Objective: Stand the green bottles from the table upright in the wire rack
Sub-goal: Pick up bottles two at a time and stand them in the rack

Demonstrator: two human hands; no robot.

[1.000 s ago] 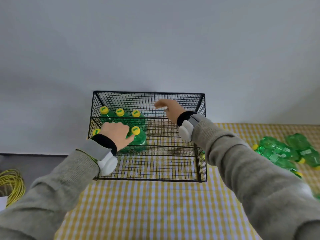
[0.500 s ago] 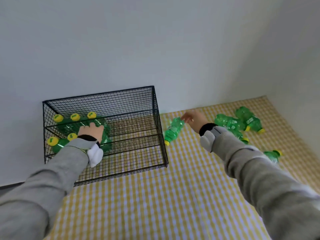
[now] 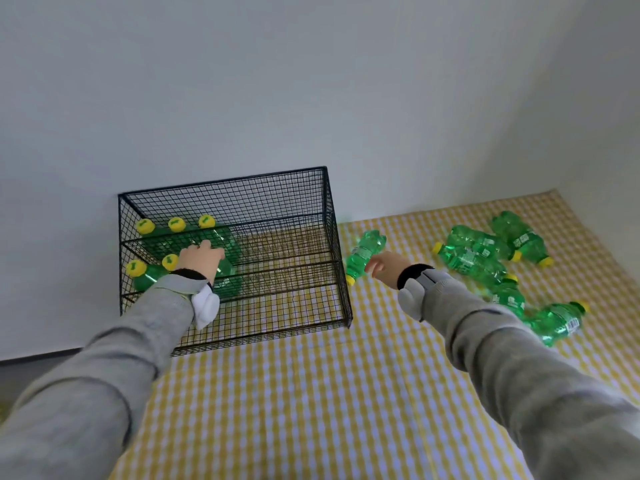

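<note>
Our left hand (image 3: 201, 259) is inside the wire rack (image 3: 325, 237), resting on an upright bottle; grip unclear. Our right hand (image 3: 386, 268) is spread beside a lying bottle (image 3: 363, 254) just right of the rack, not holding it.

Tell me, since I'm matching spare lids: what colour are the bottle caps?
Yellow, seen best in the head view on the bottle caps standing in the wire rack.

Single head-worn view, angled forward and down over the wire rack (image 3: 242, 244) and checked tablecloth (image 3: 311, 393); wall beyond.
</note>
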